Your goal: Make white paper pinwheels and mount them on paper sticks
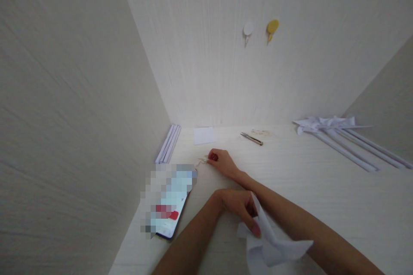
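We see the left hand low in the view, fingers curled down and pinched on a folded white paper piece that lies on the pale surface near the front edge. The right hand crosses behind the left forearm and reaches farther out — its fingertips are closed on a small pale item, too small and blurred for us to identify. That item rests on the surface just beside the top corner of a smartphone, which lies face up at the left, its screen lit.

Farther back, we note a white paper square flat near the rear wall, and a stack of white rolled paper sticks along the left wall. A pair of thread snips lies to the right of the square. At the far right lie several paper pinwheels on long white sticks. On the rear wall hang two hooks — one white, one yellow.
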The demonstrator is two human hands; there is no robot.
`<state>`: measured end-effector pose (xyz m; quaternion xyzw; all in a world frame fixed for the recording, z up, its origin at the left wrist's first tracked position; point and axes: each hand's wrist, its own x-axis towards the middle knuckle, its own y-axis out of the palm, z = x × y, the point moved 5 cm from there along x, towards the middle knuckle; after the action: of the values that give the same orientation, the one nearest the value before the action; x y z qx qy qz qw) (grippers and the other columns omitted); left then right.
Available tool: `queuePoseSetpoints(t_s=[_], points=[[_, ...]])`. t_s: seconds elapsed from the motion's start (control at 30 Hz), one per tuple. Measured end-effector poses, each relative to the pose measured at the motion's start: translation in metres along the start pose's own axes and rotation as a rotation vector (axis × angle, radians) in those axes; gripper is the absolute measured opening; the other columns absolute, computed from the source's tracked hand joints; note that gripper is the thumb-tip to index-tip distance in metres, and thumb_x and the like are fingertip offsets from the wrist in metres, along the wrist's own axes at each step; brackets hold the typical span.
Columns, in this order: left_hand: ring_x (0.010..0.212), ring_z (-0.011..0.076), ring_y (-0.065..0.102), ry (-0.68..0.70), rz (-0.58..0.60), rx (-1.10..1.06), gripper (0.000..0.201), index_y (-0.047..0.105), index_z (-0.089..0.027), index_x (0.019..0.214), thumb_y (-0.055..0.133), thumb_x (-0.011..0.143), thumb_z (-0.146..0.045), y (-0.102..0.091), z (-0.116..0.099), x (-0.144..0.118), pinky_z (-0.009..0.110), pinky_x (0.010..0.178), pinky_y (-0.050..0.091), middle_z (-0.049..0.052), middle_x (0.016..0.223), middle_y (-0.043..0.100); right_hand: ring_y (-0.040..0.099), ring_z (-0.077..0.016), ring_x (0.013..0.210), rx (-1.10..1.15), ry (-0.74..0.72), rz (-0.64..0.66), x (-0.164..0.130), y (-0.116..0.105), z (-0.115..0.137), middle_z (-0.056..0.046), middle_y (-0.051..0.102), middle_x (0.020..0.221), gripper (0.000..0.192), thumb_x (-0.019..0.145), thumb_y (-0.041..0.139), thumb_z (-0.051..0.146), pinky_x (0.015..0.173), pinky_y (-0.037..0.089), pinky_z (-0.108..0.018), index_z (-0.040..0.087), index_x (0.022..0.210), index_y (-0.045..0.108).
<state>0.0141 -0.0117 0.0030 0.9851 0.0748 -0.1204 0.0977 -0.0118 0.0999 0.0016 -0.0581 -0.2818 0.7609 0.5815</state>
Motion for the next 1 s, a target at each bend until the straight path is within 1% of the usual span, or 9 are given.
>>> queuePoseSetpoints(t_s=[0.17, 0.4, 0.47, 0.53, 0.63, 0.77, 0.87, 0.9, 1.0], points=[[0.047, 0.0095, 0.050, -0.011, -0.041, 0.029, 0.046, 0.064, -0.014, 0.054, 0.073, 0.025, -0.049, -0.004, 0.008, 0.000, 0.018, 0.046, 0.041, -0.005, 0.048, 0.060, 0.046, -0.0097, 0.054, 0.151, 0.066, 0.017, 0.003, -0.001, -0.001, 0.003, 0.051, 0.055, 0.009, 0.059, 0.058, 0.006, 0.055, 0.036, -0.024, 0.015, 0.060, 0.056], [0.053, 0.0123, 0.053, 0.064, -0.150, -0.110, 0.041, 0.065, -0.016, 0.056, 0.077, 0.026, -0.043, -0.011, 0.012, 0.000, 0.023, 0.056, 0.044, -0.003, 0.053, 0.063, 0.045, -0.0070, 0.049, 0.425, 0.171, 0.064, -0.022, -0.025, -0.010, 0.004, 0.048, 0.056, 0.025, 0.071, 0.043, 0.016, 0.050, 0.038, -0.021, 0.015, 0.088, 0.061], [0.053, 0.0115, 0.053, 0.106, -0.212, -0.203, 0.041, 0.066, -0.016, 0.058, 0.078, 0.025, -0.038, -0.013, 0.010, -0.001, 0.022, 0.057, 0.043, -0.003, 0.054, 0.063, 0.045, -0.0061, 0.050, 0.505, 0.197, 0.055, -0.033, -0.037, -0.015, 0.003, 0.049, 0.058, 0.022, 0.070, 0.046, 0.020, 0.049, 0.037, -0.020, 0.016, 0.086, 0.061], [0.051, 0.0102, 0.052, 0.167, -0.311, -0.321, 0.039, 0.065, -0.014, 0.057, 0.079, 0.025, -0.032, -0.017, 0.007, -0.002, 0.021, 0.055, 0.042, -0.003, 0.052, 0.062, 0.046, -0.0054, 0.051, 0.751, 0.270, 0.034, -0.045, -0.047, -0.022, 0.003, 0.050, 0.059, 0.020, 0.064, 0.056, 0.023, 0.048, 0.037, -0.018, 0.016, 0.081, 0.060], [0.046, 0.0083, 0.051, 0.267, -0.521, -0.532, 0.034, 0.064, -0.012, 0.056, 0.079, 0.027, -0.022, -0.027, 0.004, -0.001, 0.020, 0.050, 0.041, -0.001, 0.051, 0.062, 0.046, -0.0055, 0.048, 0.909, 0.321, -0.034, -0.060, -0.063, -0.031, 0.005, 0.050, 0.055, 0.023, 0.057, 0.065, 0.026, 0.044, 0.035, -0.017, 0.018, 0.077, 0.058], [0.042, 0.0099, 0.051, 0.482, -1.070, -0.753, 0.023, 0.061, -0.010, 0.054, 0.073, 0.034, -0.016, -0.056, 0.005, -0.016, 0.021, 0.044, 0.040, 0.000, 0.048, 0.060, 0.050, -0.0069, 0.048, 0.924, 0.292, -0.216, -0.073, -0.084, -0.041, 0.006, 0.054, 0.056, 0.022, 0.055, 0.068, 0.028, 0.045, 0.038, -0.019, 0.019, 0.069, 0.054], [0.047, 0.0061, 0.052, 0.600, -1.263, -0.775, 0.015, 0.060, -0.014, 0.057, 0.069, 0.045, -0.019, -0.072, 0.005, -0.027, 0.018, 0.052, 0.043, -0.004, 0.055, 0.061, 0.056, -0.0087, 0.056, 0.879, 0.266, -0.394, -0.077, -0.097, -0.049, 0.004, 0.058, 0.059, 0.022, 0.054, 0.069, 0.027, 0.053, 0.043, -0.020, 0.018, 0.067, 0.054], [0.048, 0.0068, 0.053, 0.637, -1.406, -0.754, 0.013, 0.060, -0.013, 0.056, 0.068, 0.047, -0.019, -0.077, 0.008, -0.035, 0.019, 0.052, 0.043, -0.003, 0.055, 0.061, 0.058, -0.0093, 0.058, 0.844, 0.259, -0.441, -0.077, -0.101, -0.050, 0.004, 0.059, 0.059, 0.021, 0.054, 0.070, 0.027, 0.054, 0.043, -0.021, 0.018, 0.067, 0.055], [0.050, 0.0082, 0.054, 0.608, -1.668, -0.586, 0.010, 0.061, -0.011, 0.054, 0.066, 0.049, -0.018, -0.084, 0.015, -0.049, 0.021, 0.053, 0.043, -0.003, 0.053, 0.060, 0.059, -0.0115, 0.059, 0.740, 0.251, -0.530, -0.077, -0.107, -0.053, 0.000, 0.063, 0.060, 0.019, 0.056, 0.068, 0.028, 0.056, 0.044, -0.023, 0.017, 0.067, 0.058]])
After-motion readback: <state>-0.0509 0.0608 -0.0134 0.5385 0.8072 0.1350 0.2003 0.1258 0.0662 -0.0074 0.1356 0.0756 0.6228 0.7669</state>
